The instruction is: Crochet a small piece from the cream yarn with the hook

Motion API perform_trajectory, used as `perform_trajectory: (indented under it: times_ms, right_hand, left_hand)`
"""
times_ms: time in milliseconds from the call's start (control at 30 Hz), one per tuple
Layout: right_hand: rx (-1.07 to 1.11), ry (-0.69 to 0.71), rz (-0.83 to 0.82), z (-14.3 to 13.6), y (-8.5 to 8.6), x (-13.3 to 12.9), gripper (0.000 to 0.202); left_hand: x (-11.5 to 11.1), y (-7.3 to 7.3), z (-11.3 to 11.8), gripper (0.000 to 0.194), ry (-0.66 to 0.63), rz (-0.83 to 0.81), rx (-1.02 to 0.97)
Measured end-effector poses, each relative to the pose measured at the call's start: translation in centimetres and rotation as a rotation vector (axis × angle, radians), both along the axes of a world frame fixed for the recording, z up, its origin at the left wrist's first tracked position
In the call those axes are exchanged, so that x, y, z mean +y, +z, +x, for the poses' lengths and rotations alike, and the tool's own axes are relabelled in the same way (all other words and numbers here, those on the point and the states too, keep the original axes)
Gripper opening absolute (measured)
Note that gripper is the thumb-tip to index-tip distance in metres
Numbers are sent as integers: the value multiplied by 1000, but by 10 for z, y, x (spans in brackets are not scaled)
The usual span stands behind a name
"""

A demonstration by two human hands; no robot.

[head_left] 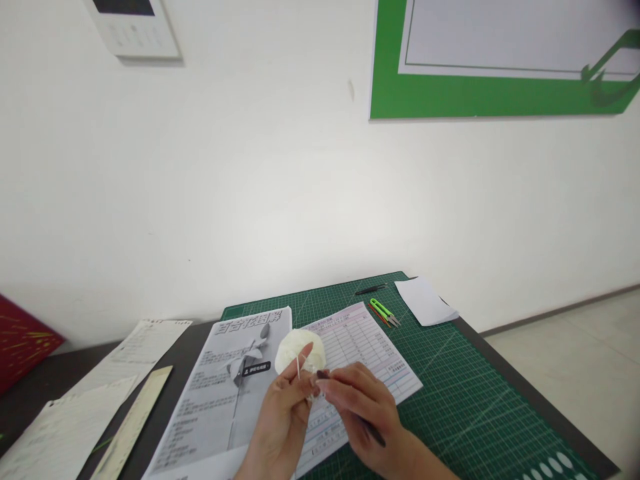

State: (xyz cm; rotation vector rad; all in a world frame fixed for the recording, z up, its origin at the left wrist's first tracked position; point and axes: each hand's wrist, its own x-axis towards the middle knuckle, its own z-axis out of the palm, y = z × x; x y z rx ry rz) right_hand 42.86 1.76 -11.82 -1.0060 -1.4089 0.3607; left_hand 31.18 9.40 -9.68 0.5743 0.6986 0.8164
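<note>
My left hand (283, 413) is closed in a pinch on a small piece of white yarn work (311, 396), with a strand running up over the raised index finger. In my right hand (363, 400) is a crochet hook (374, 432) with a dark handle, its tip end meeting the yarn at the left fingertips. Fingers hide most of the small piece and the hook's tip. Just behind the left hand sits a ball of white yarn (289, 345), resting on the printed sheets.
A green cutting mat (470, 387) covers much of the dark table. Green thread snips (384, 310), a black pen-like tool (371, 289) and white paper (425, 301) lie at the back right. Printed sheets (200, 400) and a ruler (135, 420) lie left. A white wall stands behind.
</note>
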Motion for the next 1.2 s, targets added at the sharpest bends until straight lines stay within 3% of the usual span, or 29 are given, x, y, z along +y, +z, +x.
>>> perform_trajectory:
  times_ms: [200, 333, 800, 1200]
  right_hand:
    - [619, 30, -193, 0, 8, 12, 11]
    - [802, 44, -248, 3, 3, 14, 12]
    - [875, 100, -272, 13, 2, 16, 12]
    - [859, 125, -274, 17, 3, 12, 11]
  left_hand:
    - [1, 11, -5, 52, -27, 79, -4]
    - [1, 12, -5, 54, -12, 108, -14]
    - [3, 12, -9, 70, 12, 130, 12]
    - [7, 16, -13, 62, -47, 167, 27]
